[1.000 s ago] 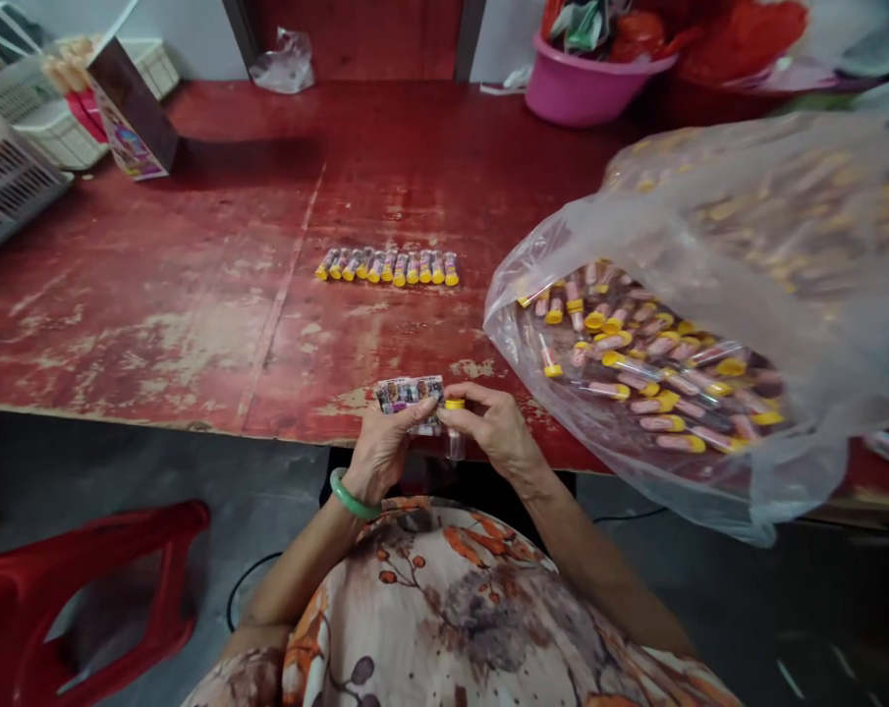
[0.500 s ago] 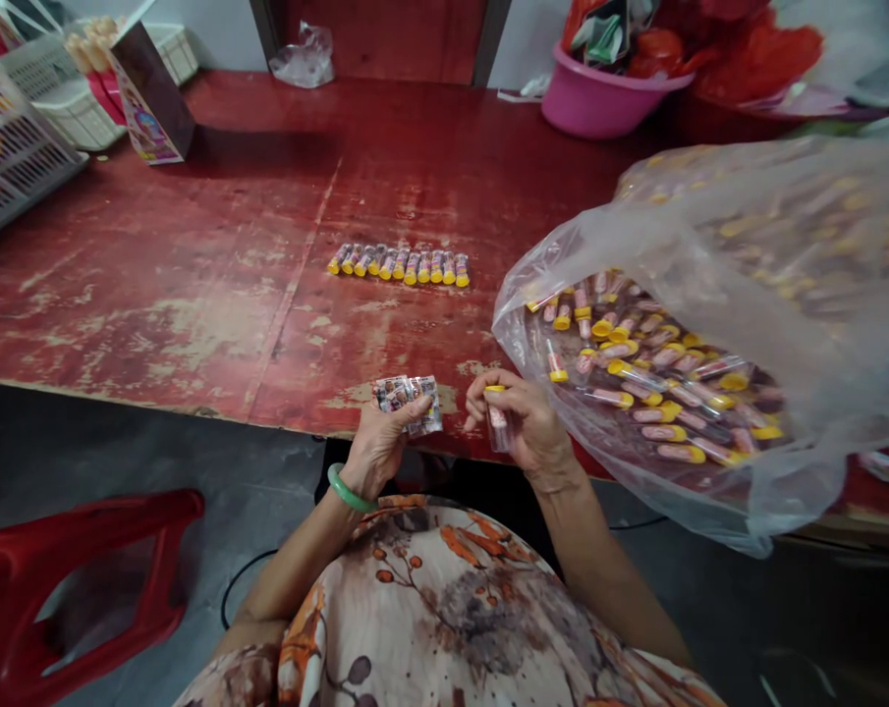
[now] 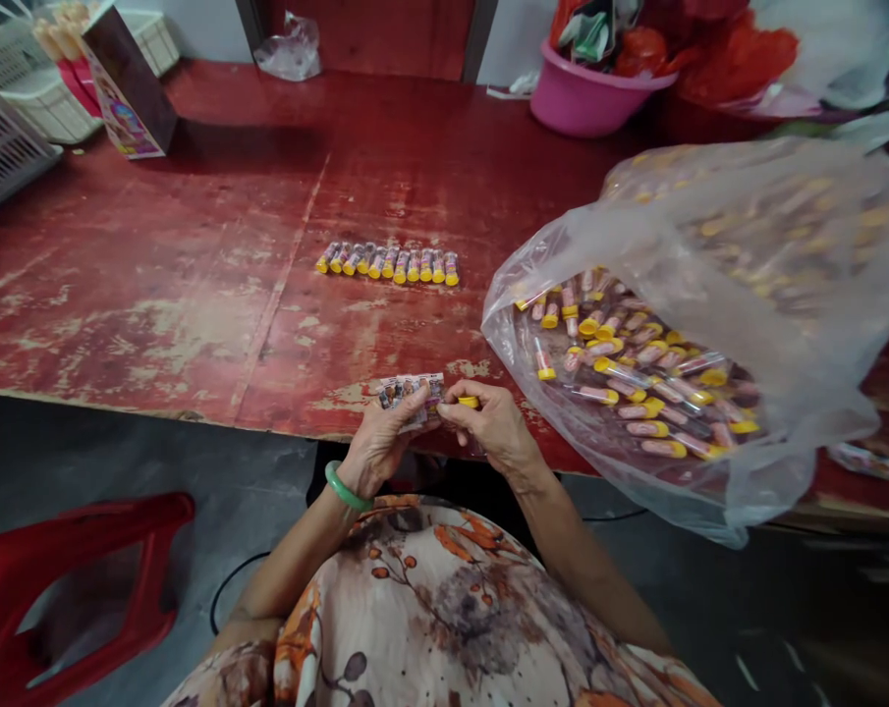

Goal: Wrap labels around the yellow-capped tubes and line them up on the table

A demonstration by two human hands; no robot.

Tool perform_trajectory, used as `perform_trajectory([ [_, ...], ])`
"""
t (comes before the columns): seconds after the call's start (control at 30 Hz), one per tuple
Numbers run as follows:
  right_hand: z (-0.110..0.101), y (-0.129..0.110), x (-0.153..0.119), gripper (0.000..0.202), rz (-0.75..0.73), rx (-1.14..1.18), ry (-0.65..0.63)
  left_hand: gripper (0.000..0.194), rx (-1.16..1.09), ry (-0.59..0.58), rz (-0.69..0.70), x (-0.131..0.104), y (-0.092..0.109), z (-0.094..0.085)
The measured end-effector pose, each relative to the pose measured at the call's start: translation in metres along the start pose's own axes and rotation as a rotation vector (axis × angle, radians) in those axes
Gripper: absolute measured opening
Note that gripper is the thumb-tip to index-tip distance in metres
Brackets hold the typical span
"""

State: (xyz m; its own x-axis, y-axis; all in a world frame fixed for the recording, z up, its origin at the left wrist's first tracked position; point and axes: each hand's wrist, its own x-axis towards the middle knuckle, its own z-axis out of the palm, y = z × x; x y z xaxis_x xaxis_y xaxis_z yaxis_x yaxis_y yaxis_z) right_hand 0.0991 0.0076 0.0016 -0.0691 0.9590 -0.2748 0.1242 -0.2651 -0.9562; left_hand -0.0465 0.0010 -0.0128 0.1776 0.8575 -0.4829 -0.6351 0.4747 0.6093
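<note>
My left hand (image 3: 385, 437), with a green bangle at the wrist, pinches a small stack of printed sheets (image 3: 396, 393) over the table's front edge. Close beside it, my right hand (image 3: 492, 422) is closed around a small tube with a yellow cap (image 3: 469, 402); most of the tube is hidden by the fingers. The right fingertips meet the right edge of the printed sheets. Beyond both hands, several yellow-capped tubes (image 3: 389, 262) lie side by side in a row, caps toward me. To the right, a clear plastic bag (image 3: 518, 245) lies open with many similar tubes (image 3: 642, 363) inside.
The red worn table (image 3: 194, 216) spans the view. At the back stand a pink basin (image 3: 598, 98) full of bags, a crumpled clear bag (image 3: 293, 49) and a printed carton (image 3: 131, 88). White baskets (image 3: 6, 147) are at far left. A red stool (image 3: 141, 550) stands lower left.
My right hand has moved left with the tube, up against the printed sheets in my left hand. The whole view has shifted slightly.
</note>
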Motion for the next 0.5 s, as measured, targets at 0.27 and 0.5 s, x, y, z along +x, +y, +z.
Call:
perform_trajectory([
  [0.27,0.000,0.007,0.007,0.019,0.028,0.132,0.027,0.033,-0.006,-0.032,0.071,0.004,-0.002,-0.003],
  [0.5,-0.015,0.003,0.006,0.018,-0.102,0.141,0.005,0.037,0.029,0.035,0.097,0.011,0.002,0.000],
])
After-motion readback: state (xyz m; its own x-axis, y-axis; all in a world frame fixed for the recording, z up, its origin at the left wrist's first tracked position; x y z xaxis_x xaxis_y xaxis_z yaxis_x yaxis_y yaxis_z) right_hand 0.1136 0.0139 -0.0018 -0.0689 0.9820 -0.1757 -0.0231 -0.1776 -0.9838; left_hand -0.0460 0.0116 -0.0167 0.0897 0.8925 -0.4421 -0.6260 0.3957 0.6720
